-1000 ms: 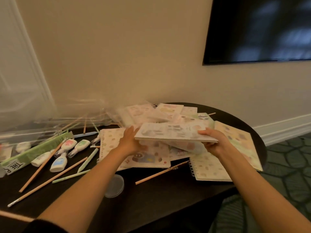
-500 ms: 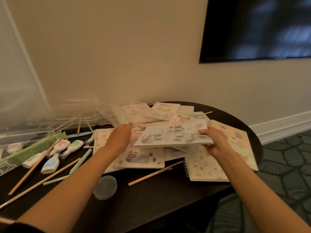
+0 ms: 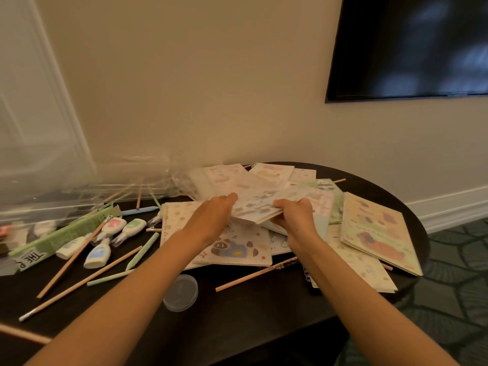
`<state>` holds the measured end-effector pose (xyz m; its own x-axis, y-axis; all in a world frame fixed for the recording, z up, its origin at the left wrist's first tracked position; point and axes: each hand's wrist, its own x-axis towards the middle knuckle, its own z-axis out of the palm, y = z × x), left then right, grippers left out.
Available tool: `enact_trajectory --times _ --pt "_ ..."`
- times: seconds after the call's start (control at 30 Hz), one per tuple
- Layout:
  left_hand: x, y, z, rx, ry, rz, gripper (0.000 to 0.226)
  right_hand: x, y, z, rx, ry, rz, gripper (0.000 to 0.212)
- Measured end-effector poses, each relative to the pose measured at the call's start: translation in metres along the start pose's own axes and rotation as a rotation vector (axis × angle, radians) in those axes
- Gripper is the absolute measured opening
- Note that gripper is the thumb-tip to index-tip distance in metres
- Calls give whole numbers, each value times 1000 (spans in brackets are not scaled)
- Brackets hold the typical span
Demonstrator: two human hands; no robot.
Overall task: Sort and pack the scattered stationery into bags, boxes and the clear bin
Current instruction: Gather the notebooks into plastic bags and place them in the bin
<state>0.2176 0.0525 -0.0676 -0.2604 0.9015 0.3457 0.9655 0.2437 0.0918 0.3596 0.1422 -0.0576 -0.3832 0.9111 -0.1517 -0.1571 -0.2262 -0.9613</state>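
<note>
A heap of pastel notebooks and sticker sheets (image 3: 266, 178) covers the back of the dark round table (image 3: 264, 313). My right hand (image 3: 295, 217) grips a small stack of printed sheets (image 3: 257, 208) by its near edge, lifted just over the heap. My left hand (image 3: 214, 217) reaches to the stack's left edge, fingers extended and touching it. Beneath lies a notebook with a blue cartoon cover (image 3: 237, 249). Correction-tape dispensers (image 3: 116, 228), wooden pencils (image 3: 87, 281) and pastel green pens (image 3: 142, 247) lie scattered at the left. The clear bin (image 3: 52, 204) stands at the far left.
A green box (image 3: 60, 236) lies on its side by the bin. A round clear lid (image 3: 181, 289) sits near the front edge. A large yellow-green notebook (image 3: 377, 233) overhangs the table's right side. Crumpled clear bags (image 3: 158, 170) lie at the back, a dark screen (image 3: 409, 46) hangs on the wall.
My right hand has shifted left along the sheet stack and tilted it. My left hand moved from beside the pile up to the stack's left edge.
</note>
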Motion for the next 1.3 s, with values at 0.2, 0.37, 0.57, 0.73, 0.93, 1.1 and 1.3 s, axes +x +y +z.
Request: enact_trajectory --times 0.2,0.37,0.57,0.73,0.93,1.1,1.3 --pt "-17 -4 3 -23 -63 -42 15 2 1 0 -506 163 -290 17" --pt "-13 4 0 -43 -24 -24 13 1 6 0 -787 138 -694 14" --pt "-22 5 -3 -69 63 -33 13 -1 -12 0 -230 -227 156 25" --pt "-24 10 -17 -158 93 -23 14 -4 -3 7 318 -188 337 38" --pt "-23 18 -41 -327 94 145 15 -3 3 26 720 -221 533 40" --pt "-32 6 -43 -583 115 40 15 -5 2 48 734 -257 512 43" --pt "-32 -24 -49 -1040 90 -663 53 -17 16 75 549 -214 380 51"
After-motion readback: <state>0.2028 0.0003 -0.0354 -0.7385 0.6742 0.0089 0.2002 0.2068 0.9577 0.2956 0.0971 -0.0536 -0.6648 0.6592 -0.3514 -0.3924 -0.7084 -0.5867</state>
